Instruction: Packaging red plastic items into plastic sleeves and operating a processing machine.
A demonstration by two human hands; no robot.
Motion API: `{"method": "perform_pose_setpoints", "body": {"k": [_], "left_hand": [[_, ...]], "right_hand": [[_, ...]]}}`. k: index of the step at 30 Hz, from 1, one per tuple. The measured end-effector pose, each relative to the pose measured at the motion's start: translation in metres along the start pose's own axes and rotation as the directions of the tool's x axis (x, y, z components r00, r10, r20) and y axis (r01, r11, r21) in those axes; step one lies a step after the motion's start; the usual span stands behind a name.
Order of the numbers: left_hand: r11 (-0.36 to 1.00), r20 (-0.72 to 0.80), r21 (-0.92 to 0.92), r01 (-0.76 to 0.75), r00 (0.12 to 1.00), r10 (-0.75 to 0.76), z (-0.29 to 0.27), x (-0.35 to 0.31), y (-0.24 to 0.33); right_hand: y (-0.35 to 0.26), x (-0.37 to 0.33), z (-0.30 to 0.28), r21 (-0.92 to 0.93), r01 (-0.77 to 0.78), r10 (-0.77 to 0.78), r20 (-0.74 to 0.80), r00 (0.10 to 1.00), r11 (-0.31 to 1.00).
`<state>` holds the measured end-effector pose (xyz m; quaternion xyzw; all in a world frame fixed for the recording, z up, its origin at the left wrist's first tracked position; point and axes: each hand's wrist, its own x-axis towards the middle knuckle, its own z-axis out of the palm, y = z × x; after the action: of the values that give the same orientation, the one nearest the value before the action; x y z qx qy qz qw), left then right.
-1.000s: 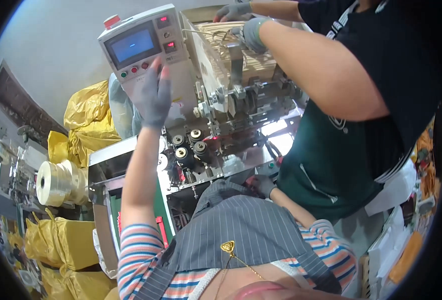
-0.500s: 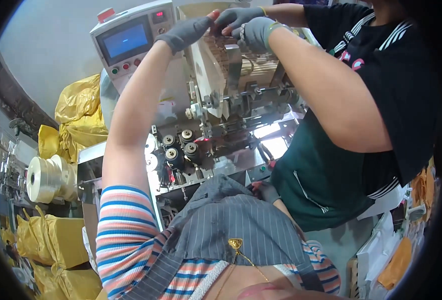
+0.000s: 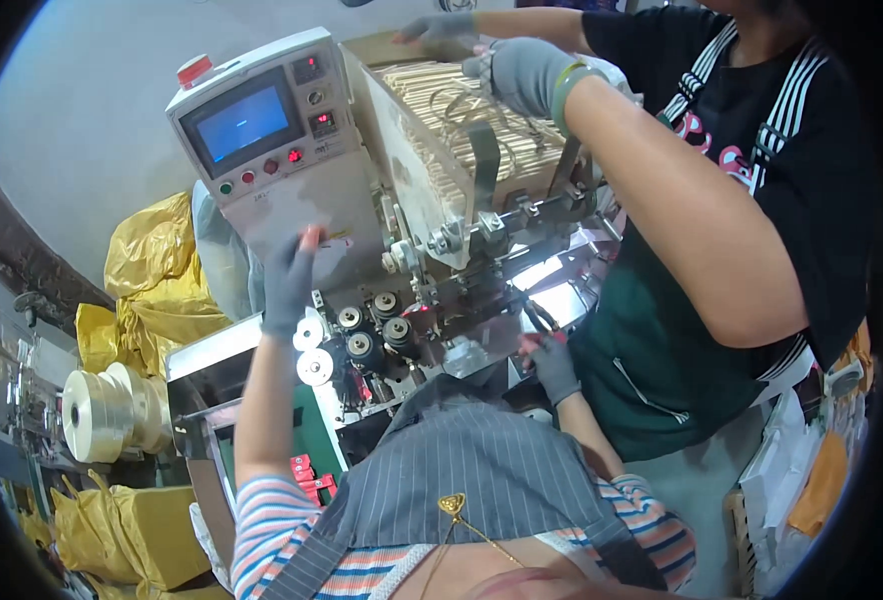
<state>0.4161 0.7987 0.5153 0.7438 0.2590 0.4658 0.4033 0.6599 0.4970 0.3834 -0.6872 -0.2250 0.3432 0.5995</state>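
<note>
My left hand [image 3: 290,285], in a grey glove with a bare fingertip, is raised beside the machine's white control box [image 3: 307,215]. Its fingers point upward, slightly blurred, with nothing seen in them. Lower right, my right hand [image 3: 554,368], also gloved, reaches over the machine's near side, its fingers partly spread. Just beyond its fingertips lies a dark plier-like tool [image 3: 539,316]; whether they touch it I cannot tell. Dark rollers [image 3: 364,345] stand between my hands. Thin pale wooden sticks [image 3: 432,85] fill the hopper behind them.
A co-worker in a green apron [image 3: 632,370] stands at the right, one gloved hand [image 3: 532,78] over the sticks, the other at the hopper's far side. Left are clear-film spools [image 3: 102,415] and yellow wrapped bundles [image 3: 152,245]. Small red packs [image 3: 307,480] lie by my left arm.
My left hand has come down from the hopper to beside the control box. My right hand has moved forward toward the dark tool. The co-worker's hands have moved apart, uncovering the sticks.
</note>
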Motion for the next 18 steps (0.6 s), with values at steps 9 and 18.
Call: {"method": "perform_pose_setpoints", "body": {"k": [9, 18], "left_hand": [[0.829, 0.009, -0.190, 0.526, 0.845, -0.534, -0.003, -0.192, -0.092], [0.784, -0.050, -0.194, 0.589, 0.792, -0.608, -0.025, -0.227, -0.103]], "right_hand": [[-0.225, 0.051, 0.042, -0.709, 0.677, -0.944, 0.045, 0.326, 0.200], [-0.274, 0.144, 0.054, -0.892, 0.448, -0.861, 0.277, 0.427, -0.065]]}}
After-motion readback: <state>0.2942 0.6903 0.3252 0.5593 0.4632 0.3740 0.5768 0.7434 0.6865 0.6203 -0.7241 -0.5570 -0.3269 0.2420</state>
